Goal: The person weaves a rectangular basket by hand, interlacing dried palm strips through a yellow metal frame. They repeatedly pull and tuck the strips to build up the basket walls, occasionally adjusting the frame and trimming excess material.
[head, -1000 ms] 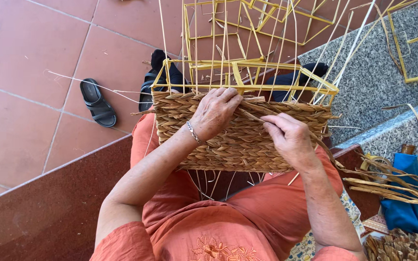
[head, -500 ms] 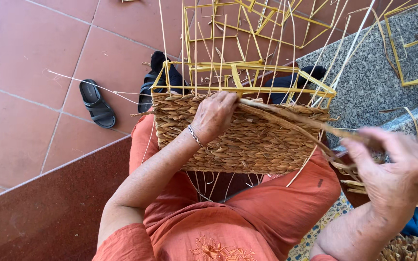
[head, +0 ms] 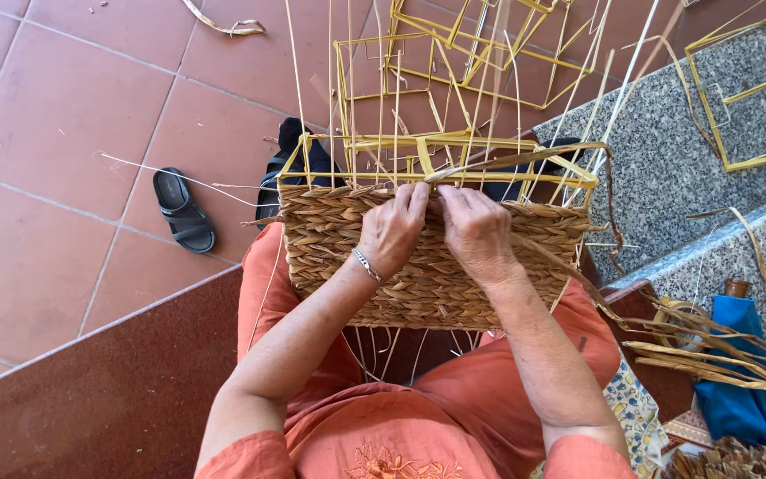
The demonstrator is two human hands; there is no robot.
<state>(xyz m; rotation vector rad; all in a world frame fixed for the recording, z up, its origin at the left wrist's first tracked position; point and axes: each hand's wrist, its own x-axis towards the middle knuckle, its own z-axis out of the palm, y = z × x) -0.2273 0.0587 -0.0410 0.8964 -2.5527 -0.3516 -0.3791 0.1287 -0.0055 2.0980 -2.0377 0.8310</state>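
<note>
A half-woven straw basket (head: 339,248) rests on my lap, with a yellow frame (head: 418,146) and thin upright stakes rising from its top. My left hand (head: 392,232) presses on the upper edge of the woven wall, a bracelet at its wrist. Beside it, my right hand (head: 476,232) grips a long brown straw strand (head: 569,266) at that same edge. The strand arcs over the right corner and trails down to the right. The two hands almost touch.
A black sandal (head: 183,211) lies on the red floor tiles at left. More yellow frames (head: 746,98) lie on a grey granite step at right. Loose dried straw (head: 711,355) and a blue object (head: 742,372) sit at lower right.
My right hand, which had pulled the strand far out to the right, has come back to the basket's top edge beside the left hand. The left hand stayed on the basket.
</note>
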